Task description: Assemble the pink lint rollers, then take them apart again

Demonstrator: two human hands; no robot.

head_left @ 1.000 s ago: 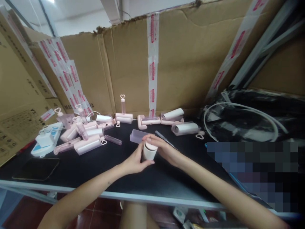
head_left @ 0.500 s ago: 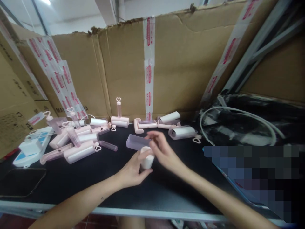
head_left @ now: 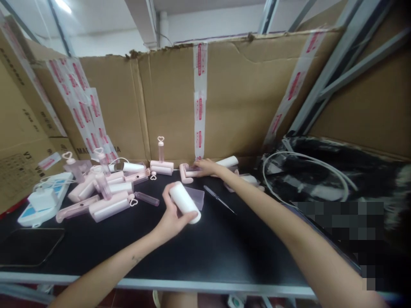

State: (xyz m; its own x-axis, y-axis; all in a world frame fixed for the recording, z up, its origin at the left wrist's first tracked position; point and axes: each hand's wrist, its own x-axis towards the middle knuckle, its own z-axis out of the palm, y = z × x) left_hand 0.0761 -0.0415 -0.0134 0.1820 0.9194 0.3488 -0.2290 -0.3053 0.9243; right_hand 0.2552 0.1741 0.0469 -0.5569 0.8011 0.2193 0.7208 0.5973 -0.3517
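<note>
Centrally, a white roll (head_left: 184, 202) lies slanted in the left hand (head_left: 171, 218), thumb on the near side and fingers curled round the far side, so it is lifted just off the black table (head_left: 205, 252) with its open end facing the camera. That grip leaves the ends of the roll free. Just behind it, touching or nearly so, a translucent lilac cover (head_left: 196, 197) lies flat on the table.

Farther back, the right hand (head_left: 205, 167) is stretched out to the foot of the cardboard wall (head_left: 244, 98), where its fingers rest on a pink roller frame (head_left: 190, 171); they look loosely bent over it, but whether they have closed on it cannot be told. Beside that hand lie another white roll (head_left: 228, 161) and, half hidden under the forearm, one more piece.

A thin metal tool (head_left: 218, 199) lies between the two arms. To the left sits a heap of pink rollers (head_left: 105, 190) with heart-tipped handles, some upright, one standing roller (head_left: 161, 160) alone by the wall. Beyond them are a white charger on a blue-and-white pack (head_left: 41, 201) and a dark phone (head_left: 30, 246) near the table edge. At the right, a black bag with a white hoop (head_left: 305, 179) fills the corner.
</note>
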